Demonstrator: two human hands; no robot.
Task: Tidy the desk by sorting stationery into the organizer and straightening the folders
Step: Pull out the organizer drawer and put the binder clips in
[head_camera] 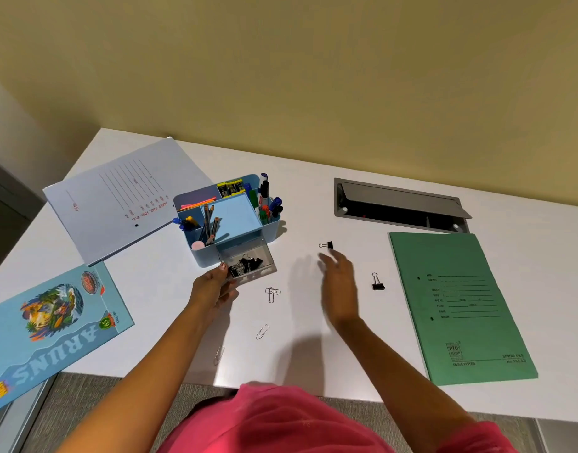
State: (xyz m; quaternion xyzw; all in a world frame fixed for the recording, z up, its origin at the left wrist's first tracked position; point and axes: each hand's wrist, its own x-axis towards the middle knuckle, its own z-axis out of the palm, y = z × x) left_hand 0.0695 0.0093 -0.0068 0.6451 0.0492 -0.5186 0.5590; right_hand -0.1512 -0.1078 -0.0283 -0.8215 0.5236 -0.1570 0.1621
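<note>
A light blue organizer [235,220] stands at the desk's middle, filled with pens, pencils and markers. Its clear drawer [263,256] is pulled out and holds several black binder clips. My left hand [212,287] grips the drawer's front left corner. My right hand [338,276] hovers with fingers spread, holding nothing, just below a black binder clip [327,245]. Another binder clip [377,282] lies to its right. Loose paper clips lie in a small cluster [272,293], with one [262,331] and another [219,354] nearer me. A green folder [461,305], a white folder [124,197] and a blue folder [49,325] lie askew.
A grey cable hatch [402,207] with its lid raised is set into the white desk [314,197] behind the green folder. The blue folder overhangs the desk's front left edge. A yellow wall rises behind the desk.
</note>
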